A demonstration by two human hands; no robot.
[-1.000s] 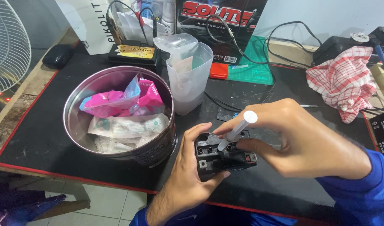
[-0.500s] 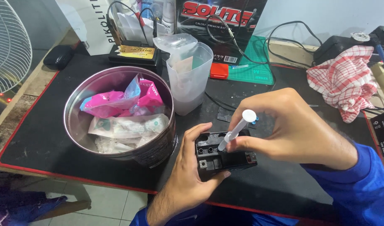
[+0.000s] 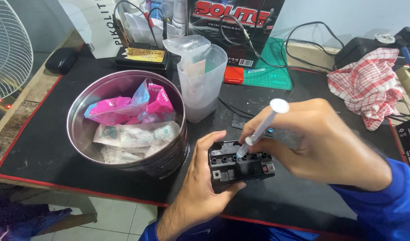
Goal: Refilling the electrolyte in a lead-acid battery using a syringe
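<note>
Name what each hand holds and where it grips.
Left hand clasps the black battery by its left end; right hand pinches the syringe near its lower barrel.

Pink and white sachets [image 3: 133,120] fill the steel tin [image 3: 80,134]; a black-red box [image 3: 234,27] stands behind.

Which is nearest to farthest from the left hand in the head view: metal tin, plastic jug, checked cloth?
From the left hand, which grips the small black battery:
1. Metal tin: just to its left, close by the thumb side.
2. Plastic jug: behind it, further up the black mat.
3. Checked cloth: far right, beyond the right hand.
</note>
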